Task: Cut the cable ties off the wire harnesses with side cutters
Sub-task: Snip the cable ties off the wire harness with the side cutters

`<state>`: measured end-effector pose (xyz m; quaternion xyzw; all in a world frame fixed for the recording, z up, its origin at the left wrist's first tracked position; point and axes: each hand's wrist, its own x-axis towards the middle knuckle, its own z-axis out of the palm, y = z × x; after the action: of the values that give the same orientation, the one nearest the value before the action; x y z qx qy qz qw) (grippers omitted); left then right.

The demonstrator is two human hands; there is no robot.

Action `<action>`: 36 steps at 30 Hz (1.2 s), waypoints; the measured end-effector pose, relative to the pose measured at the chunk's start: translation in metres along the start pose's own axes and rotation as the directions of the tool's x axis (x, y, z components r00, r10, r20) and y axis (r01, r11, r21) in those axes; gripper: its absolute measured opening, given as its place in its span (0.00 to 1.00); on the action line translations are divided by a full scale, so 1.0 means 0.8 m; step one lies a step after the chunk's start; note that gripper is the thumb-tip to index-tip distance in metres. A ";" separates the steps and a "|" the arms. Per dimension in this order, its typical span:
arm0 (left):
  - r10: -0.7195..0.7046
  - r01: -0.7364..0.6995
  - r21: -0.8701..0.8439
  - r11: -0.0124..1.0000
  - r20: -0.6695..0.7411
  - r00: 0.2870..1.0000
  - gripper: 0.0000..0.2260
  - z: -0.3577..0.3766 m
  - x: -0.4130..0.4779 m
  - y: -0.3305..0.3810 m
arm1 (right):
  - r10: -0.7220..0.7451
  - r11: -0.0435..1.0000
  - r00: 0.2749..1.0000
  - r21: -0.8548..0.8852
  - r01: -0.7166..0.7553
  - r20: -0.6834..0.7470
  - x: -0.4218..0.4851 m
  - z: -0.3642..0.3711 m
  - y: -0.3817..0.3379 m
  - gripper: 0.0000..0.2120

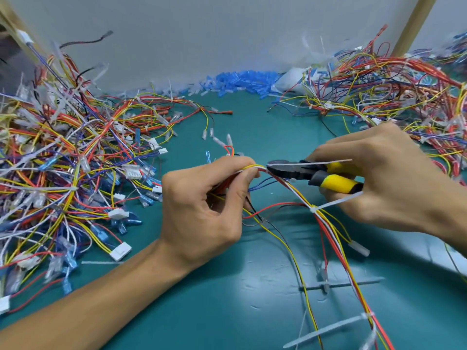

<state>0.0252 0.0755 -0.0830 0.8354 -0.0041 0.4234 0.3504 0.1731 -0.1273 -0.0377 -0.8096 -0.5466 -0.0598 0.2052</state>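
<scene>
Yellow-handled side cutters [303, 173] half hidden in right hand [384, 183]; left hand [202, 213] covers harness [323, 228]

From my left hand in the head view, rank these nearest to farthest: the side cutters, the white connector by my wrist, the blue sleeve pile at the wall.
1. Side cutters: tip just right of the left hand.
2. White connector: down to its left.
3. Blue sleeve pile: far back, top centre.
</scene>
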 end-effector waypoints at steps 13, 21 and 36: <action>0.024 -0.024 -0.003 1.000 0.007 1.000 0.09 0.000 -0.001 -0.002 | 0.000 0.999 1.000 0.035 0.000 0.007 0.000 0.003 -0.001 0.04; 0.029 -0.028 -0.020 0.999 0.003 1.000 0.08 0.000 -0.002 -0.003 | 0.036 0.994 0.999 0.106 -0.034 -0.018 0.000 0.003 -0.011 0.07; -0.215 0.201 -0.200 0.959 -0.053 0.975 0.07 0.002 0.008 -0.011 | 0.200 0.977 0.960 0.110 -0.181 -0.195 0.004 0.012 0.013 0.09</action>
<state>0.0331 0.0833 -0.0844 0.7768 0.0558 0.4127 0.4724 0.1826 -0.1245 -0.0480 -0.8378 -0.4442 -0.0977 0.3019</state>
